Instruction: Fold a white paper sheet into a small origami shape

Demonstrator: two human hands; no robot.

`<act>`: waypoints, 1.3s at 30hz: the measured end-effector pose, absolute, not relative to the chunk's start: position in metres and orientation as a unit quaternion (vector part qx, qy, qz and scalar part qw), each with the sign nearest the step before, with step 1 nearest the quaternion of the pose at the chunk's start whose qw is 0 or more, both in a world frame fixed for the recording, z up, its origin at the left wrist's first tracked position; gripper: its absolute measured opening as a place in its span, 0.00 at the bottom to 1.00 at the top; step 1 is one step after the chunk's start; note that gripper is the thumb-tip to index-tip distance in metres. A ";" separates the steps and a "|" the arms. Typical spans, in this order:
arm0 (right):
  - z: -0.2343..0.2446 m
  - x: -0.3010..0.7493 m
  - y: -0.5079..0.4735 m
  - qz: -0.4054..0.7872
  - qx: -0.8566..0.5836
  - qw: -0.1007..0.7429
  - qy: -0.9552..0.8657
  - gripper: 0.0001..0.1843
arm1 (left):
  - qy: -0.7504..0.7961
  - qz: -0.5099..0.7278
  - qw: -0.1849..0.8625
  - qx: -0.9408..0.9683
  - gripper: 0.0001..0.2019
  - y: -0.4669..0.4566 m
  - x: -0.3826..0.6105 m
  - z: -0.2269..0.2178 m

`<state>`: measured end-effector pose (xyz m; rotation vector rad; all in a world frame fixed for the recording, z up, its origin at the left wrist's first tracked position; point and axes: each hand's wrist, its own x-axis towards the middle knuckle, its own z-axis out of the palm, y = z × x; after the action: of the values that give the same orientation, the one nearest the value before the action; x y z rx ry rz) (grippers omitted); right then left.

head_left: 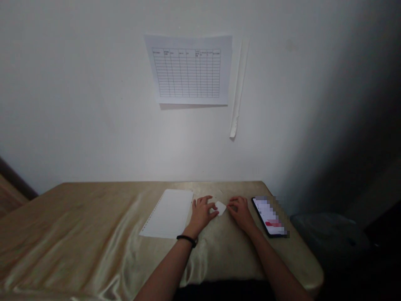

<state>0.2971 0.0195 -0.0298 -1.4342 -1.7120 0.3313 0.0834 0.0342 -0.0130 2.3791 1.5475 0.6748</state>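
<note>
A small white piece of paper (pixel 221 208), roughly diamond-shaped and perhaps folded, is between my two hands just above or on the cloth. My left hand (pixel 202 212), with a black band at the wrist, has its thumb and a finger at the paper's left edge, while the index finger reaches out above. My right hand (pixel 240 211) is closed, its fingertips pinched together at the paper's right corner. Left of my left hand lies a white loose-leaf sheet (pixel 169 213) with punched holes along its left side.
A phone (pixel 270 217) with a lit screen lies right of my right hand. Gold satin cloth (pixel 78 234) with wrinkles covers the table. On the wall behind hang a printed table sheet (pixel 189 75) and a white strip (pixel 238 92). A plastic bag (pixel 328 234) is beside the table's right edge.
</note>
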 end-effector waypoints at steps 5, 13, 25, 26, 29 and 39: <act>-0.033 0.294 0.023 0.120 -0.583 0.407 -0.693 0.06 | 0.538 0.228 0.100 0.805 0.11 0.035 0.084 -0.013; -0.029 0.290 0.023 0.109 -0.604 0.372 -0.696 0.06 | 0.539 0.236 0.090 0.803 0.13 0.040 0.081 -0.017; -0.026 0.283 0.013 0.145 -0.554 0.354 -0.739 0.03 | 0.549 0.218 0.103 0.800 0.14 0.040 0.082 -0.014; -0.026 0.283 0.012 0.151 -0.551 0.354 -0.740 0.03 | 0.551 0.217 0.103 0.799 0.14 0.040 0.082 -0.013; -0.028 0.283 0.012 0.164 -0.543 0.362 -0.740 0.02 | 0.553 0.214 0.104 0.799 0.14 0.039 0.082 -0.012; -0.035 0.291 0.020 0.095 -0.617 0.419 -0.659 0.05 | 0.548 0.223 0.102 0.800 0.13 0.039 0.082 -0.013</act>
<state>0.2907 0.0197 -0.0354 -1.5466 -1.6526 0.2378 0.0820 0.0386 -0.0130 2.3612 1.6172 0.6598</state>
